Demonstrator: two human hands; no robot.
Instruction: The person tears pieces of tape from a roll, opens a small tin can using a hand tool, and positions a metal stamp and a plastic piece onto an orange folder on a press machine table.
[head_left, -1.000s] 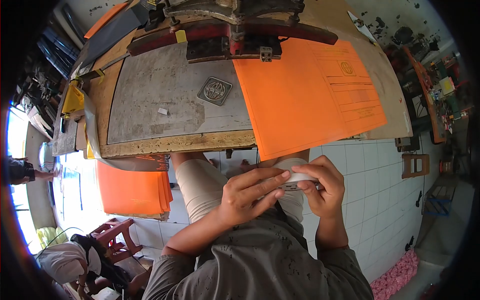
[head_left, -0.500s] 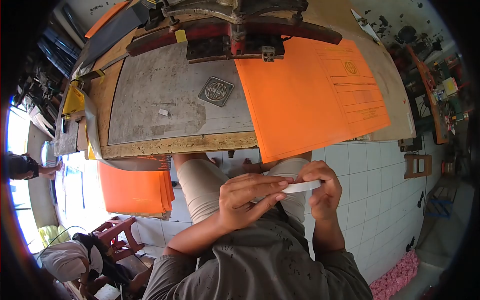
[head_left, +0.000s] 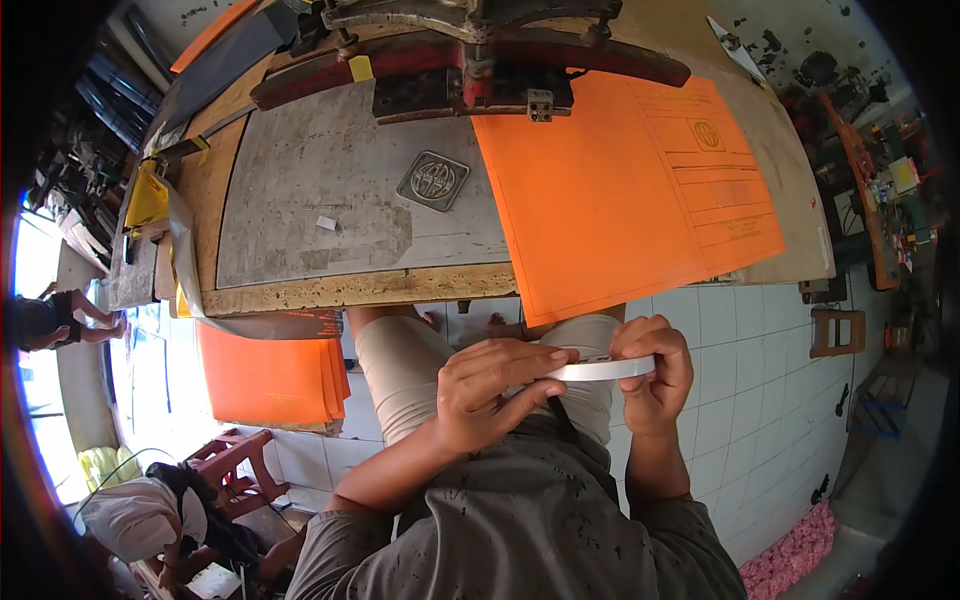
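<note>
Left hand (head_left: pixel 492 392) and right hand (head_left: pixel 652 372) grasp opposite ends of the tape roll (head_left: pixel 602 371), clear of the table's front edge (head_left: pixel 365 291).

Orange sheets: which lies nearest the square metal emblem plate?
The large printed sheet right of the emblem plate; the stacked sheets lie past the near edge of the table, another sheet at its far left.

Got one thin, white roll (head_left: pixel 603 371), smooth outer rim facing the camera, small dark marks on top. Held nearly edge-on and roughly level above the lap, pinched at one end by left hand (head_left: pixel 488 388), other by right hand (head_left: pixel 655 376). Ends partly hidden by fingers.
</note>
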